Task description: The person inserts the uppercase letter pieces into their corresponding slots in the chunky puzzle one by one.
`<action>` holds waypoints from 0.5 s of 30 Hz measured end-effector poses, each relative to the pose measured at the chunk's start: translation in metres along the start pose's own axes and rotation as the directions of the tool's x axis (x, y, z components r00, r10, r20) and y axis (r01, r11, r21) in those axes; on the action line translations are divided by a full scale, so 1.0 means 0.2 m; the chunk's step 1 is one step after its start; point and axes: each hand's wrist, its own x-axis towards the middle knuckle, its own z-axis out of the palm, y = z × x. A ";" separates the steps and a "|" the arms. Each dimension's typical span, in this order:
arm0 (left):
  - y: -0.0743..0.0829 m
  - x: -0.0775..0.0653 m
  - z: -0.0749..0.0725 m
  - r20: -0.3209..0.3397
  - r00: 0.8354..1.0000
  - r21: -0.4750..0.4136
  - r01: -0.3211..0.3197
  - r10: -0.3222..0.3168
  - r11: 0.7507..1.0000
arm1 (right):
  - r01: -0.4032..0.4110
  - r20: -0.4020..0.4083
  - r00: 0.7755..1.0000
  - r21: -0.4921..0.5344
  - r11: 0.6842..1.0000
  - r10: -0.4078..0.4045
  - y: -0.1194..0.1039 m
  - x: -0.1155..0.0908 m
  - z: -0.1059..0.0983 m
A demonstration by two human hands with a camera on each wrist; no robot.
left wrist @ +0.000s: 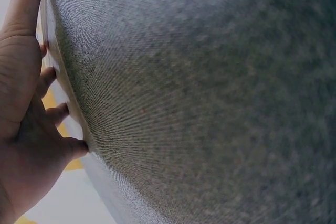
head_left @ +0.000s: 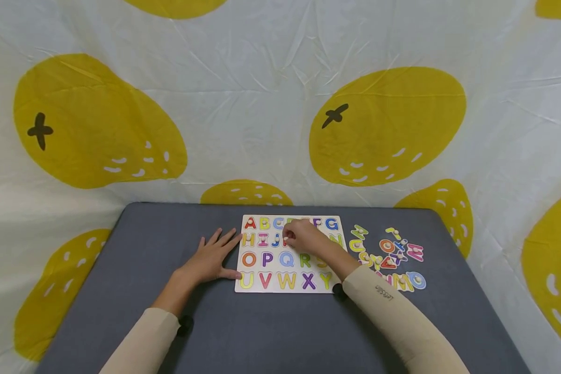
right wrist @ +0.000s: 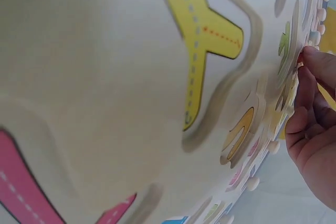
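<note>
A wooden alphabet puzzle board (head_left: pixel 271 284) lies flat on the table, colourful letters printed in its recesses. Pegged letters fill the top row, and several stand in the second row. My right hand (head_left: pixel 305 237) reaches over the second row, where thumb and index finger pinch a red letter piece (head_left: pixel 287 241) just after the J; the fingers hide most of it. In the right wrist view, that right hand (right wrist: pixel 317 114) is low at the board's surface. My left hand (head_left: pixel 209 259) spreads its fingers by the board's left edge, thumb and fingertips touching it; the left wrist view shows the same hand (left wrist: pixel 26 114).
Loose letter pieces with pegs, among them a blue O (head_left: pixel 417 281) and a pink letter (head_left: pixel 415 253), lie in a pile right of the board, partly behind my right sleeve (head_left: pixel 392 311). A dark grey table (head_left: pixel 243 332) carries everything; a patterned curtain (head_left: pixel 248 130) hangs behind.
</note>
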 end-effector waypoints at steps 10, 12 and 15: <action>0.00 0.01 0.00 -0.010 1.000 0.011 -0.007 0.007 1.000 | 0.022 0.009 1.000 0.040 0.999 -0.023 0.01 -0.01 0.00; 0.00 0.00 0.00 -0.009 1.000 0.010 -0.006 0.007 1.000 | 0.023 0.016 1.000 0.058 0.998 -0.024 0.00 -0.03 -0.02; -0.01 0.00 0.00 -0.006 1.000 0.012 -0.006 0.006 1.000 | 0.026 0.017 0.999 0.092 0.995 -0.028 0.00 -0.06 -0.04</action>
